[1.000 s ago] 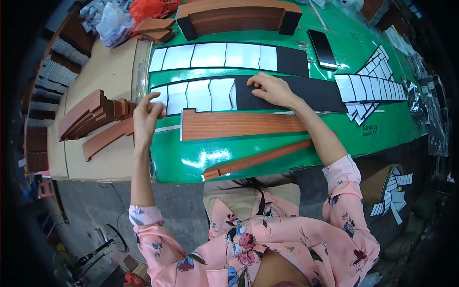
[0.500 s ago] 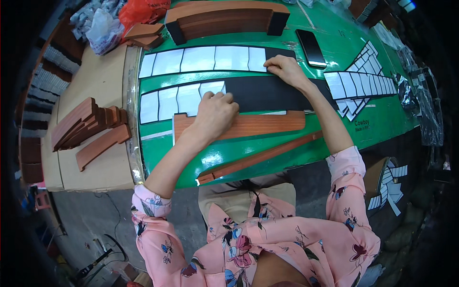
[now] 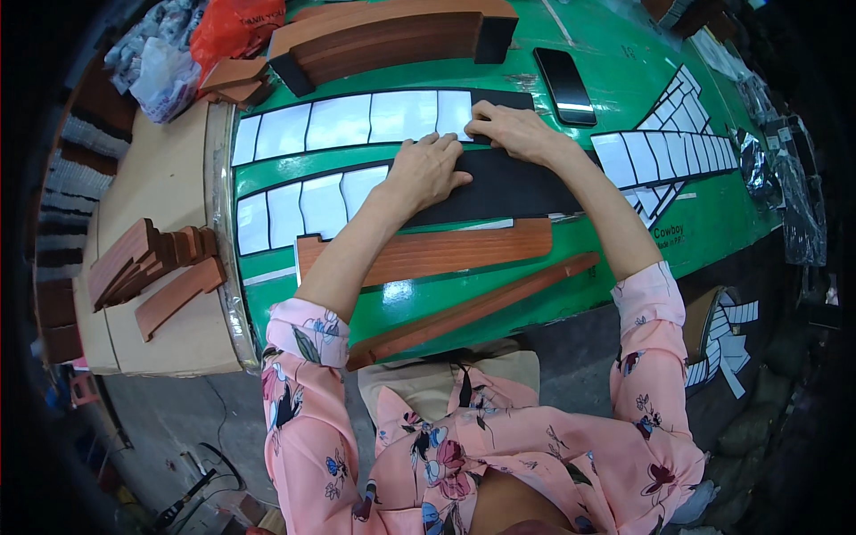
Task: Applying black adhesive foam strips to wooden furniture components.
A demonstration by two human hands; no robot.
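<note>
Hands lay flat, fingers spread: left hand [image 3: 428, 169], right hand [image 3: 513, 132] pressed black sheet [image 3: 508, 192] on green table [image 3: 624, 89]; smoothing step; next probably needed firm even pressure.

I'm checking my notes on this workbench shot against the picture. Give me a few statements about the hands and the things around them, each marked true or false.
1. Both hands lie on the black strip. True: the left hand and the right hand press flat on it.
2. The phone is in the right hand. False: it lies alone on the green table, beyond that hand.
3. A brown wood-grain strip lies nearer the person than the black strip. True.
4. The white backing pieces are stacked in a pile. False: they lie side by side in rows.
5. The red bag sits at the table's right end. False: upper left.
</note>
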